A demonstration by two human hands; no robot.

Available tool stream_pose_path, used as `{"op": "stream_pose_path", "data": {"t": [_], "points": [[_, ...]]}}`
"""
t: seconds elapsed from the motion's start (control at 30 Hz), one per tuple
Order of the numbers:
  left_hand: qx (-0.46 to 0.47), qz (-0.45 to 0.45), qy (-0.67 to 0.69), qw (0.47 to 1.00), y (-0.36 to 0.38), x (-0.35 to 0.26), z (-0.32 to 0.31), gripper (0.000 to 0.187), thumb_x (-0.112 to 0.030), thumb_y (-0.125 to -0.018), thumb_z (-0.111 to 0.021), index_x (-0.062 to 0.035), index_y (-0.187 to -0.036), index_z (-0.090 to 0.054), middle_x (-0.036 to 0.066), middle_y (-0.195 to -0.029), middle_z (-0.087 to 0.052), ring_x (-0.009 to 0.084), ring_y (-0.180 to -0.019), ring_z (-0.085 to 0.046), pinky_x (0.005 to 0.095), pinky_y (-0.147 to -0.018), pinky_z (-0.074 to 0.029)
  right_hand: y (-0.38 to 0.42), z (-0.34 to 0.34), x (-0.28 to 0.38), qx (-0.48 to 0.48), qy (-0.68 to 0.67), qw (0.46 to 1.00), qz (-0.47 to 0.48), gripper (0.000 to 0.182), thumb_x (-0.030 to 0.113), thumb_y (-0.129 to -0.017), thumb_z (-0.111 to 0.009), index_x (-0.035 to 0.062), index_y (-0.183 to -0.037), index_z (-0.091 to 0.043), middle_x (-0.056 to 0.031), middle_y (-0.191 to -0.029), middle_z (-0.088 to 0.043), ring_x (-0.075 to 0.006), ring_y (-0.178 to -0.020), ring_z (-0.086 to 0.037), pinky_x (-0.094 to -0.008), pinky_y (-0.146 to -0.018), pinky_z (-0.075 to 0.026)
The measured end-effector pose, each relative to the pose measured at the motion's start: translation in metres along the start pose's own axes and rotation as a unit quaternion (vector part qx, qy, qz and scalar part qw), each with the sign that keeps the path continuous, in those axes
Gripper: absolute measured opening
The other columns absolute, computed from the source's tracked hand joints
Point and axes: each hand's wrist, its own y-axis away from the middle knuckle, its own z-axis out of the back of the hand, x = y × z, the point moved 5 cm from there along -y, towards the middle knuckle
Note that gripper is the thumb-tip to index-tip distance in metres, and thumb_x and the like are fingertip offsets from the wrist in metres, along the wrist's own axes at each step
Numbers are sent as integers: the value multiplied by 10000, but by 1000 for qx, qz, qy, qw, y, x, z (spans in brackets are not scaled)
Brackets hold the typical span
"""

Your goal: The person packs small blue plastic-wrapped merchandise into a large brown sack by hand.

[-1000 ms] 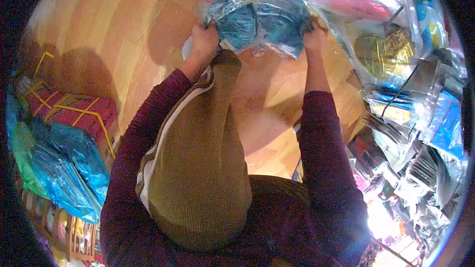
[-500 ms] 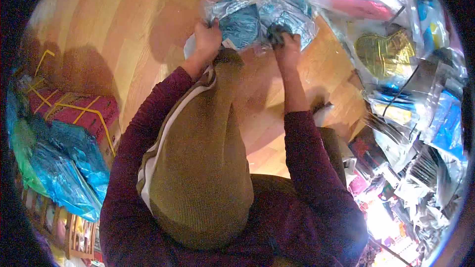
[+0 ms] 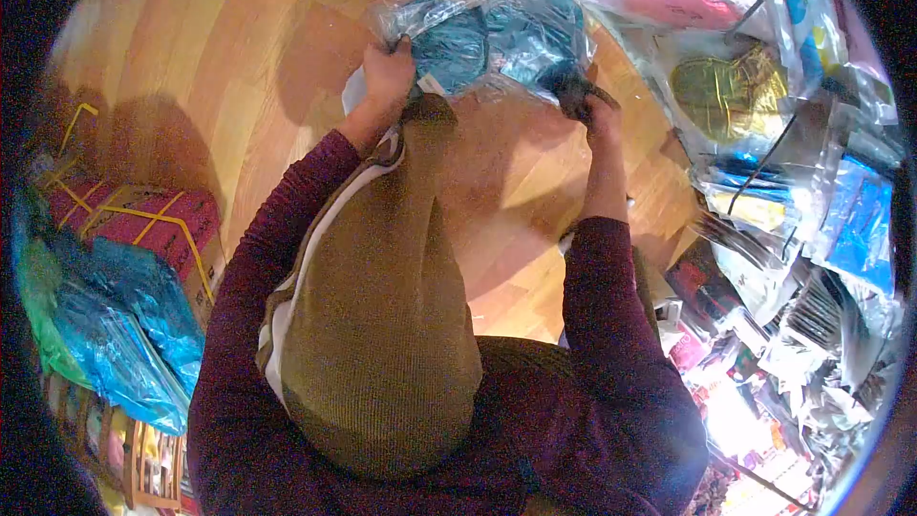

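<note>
Clear plastic packet of teal fabric (image 3: 487, 33) is held up in the air above the wood floor (image 3: 239, 86), stretched between both hands so it stays flat. Left hand (image 3: 387, 76) is clenched on its left edge; right hand (image 3: 590, 107) is pinched on the lower right corner. Hanging packaged goods (image 3: 735, 86) are seen at right.
</note>
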Motion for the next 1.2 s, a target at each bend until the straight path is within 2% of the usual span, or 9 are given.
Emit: {"op": "stream_pose_path", "data": {"t": [0.2,0.3,0.37,0.53,0.67,0.83,1.03,1.13,1.2], "points": [[10,42,-22,999,18,-31,7,170,-75,-791,-533,73,-871,-556,115,-830,-605,184,-737,-531,325,-679,-423,-6,5,-14,13,11,998,53,318,2,-662,-516,-53,-972,-562,-101,-865,-592,-197,-743,-565,-285,-691,-464],[15,-51,-50,997,5,-11,1,180,-99,-788,-552,70,-852,-555,110,-799,-604,171,-718,-523,323,-664,-423,-1,8,-16,-49,38,997,34,302,7,-667,-507,-54,-957,-565,-102,-864,-593,-201,-748,-567,-286,-696,-463],[29,20,74,997,-3,9,-4,206,-125,-783,-569,74,-834,-553,118,-769,-601,175,-695,-529,329,-633,-422,5,2,-9,-17,-10,1000,24,301,11,-672,-503,-55,-960,-565,-102,-867,-593,-202,-751,-565,-289,-695,-462],[30,29,55,998,-5,17,-5,227,-132,-779,-563,93,-812,-550,132,-732,-596,174,-676,-535,338,-602,-418,-8,-5,-11,22,-55,998,-4,290,42,-682,-494,-43,-955,-546,-114,-847,-572,-217,-711,-577,-293,-634,-495],[31,45,-61,997,4,-3,5,243,-137,-776,-560,104,-806,-555,151,-725,-596,176,-691,-539,332,-624,-426,-8,-3,-8,-47,28,997,54,291,12,-672,-509,-52,-954,-545,-113,-852,-576,-206,-708,-577,-294,-642,-493],[29,33,41,998,3,-1,2,246,-146,-773,-568,94,-827,-563,142,-745,-604,175,-697,-541,330,-643,-430,15,-2,-2,-63,93,987,112,285,-38,-671,-522,-54,-954,-545,-97,-843,-582,-187,-708,-576,-293,-637,-490],[30,40,45,998,3,0,1,240,-142,-774,-567,77,-873,-567,130,-782,-609,173,-714,-542,334,-645,-429,65,-21,36,-17,32,987,156,252,-43,-666,-525,-54,-916,-558,-75,-815,-586,-157,-708,-565,-267,-660,-466],[40,42,27,998,5,-4,1,261,-155,-775,-572,72,-903,-563,145,-818,-608,184,-739,-547,336,-663,-429,96,-40,70,-30,162,971,171,255,-50,-644,-509,-46,-893,-565,-69,-805,-576,-148,-701,-555,-239,-666,-449],[41,41,16,998,5,-5,3,279,-170,-774,-577,69,-917,-561,155,-843,-607,192,-756,-550,340,-680,-431,115,-64,88,67,146,972,171,295,-61,-597,-502,-39,-884,-564,-57,-841,-561,-138,-740,-538,-236,-690,-430]]}}
